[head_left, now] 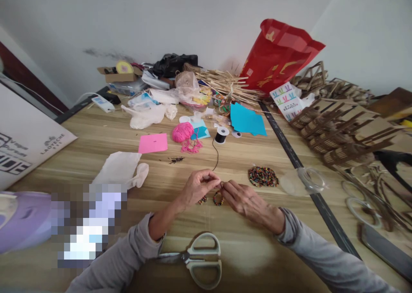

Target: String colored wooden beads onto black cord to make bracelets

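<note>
My left hand (pixel 201 185) and my right hand (pixel 240 198) meet over the middle of the table, fingertips pinched on a thin black cord (pixel 216 155). From there the cord runs back to a white spool of black cord (pixel 222 135). Strung beads in mixed colours, forming a small loop (pixel 218 198), hang or lie just below my fingers; which, I cannot tell. More beads (pixel 202 200) show beside my left hand, partly covered by it. A coiled heap of bead strings (pixel 263 176) lies to the right. Nearer to me are white-handled scissors (pixel 199 258).
Pink yarn (pixel 183 132), a pink card (pixel 153 143) and blue sheets (pixel 247 119) lie farther back. Small woven baskets (pixel 341 134) line the right side, before a red bag (pixel 280 57). A white plastic bag (pixel 117 170) and a large box (pixel 28 138) are at left.
</note>
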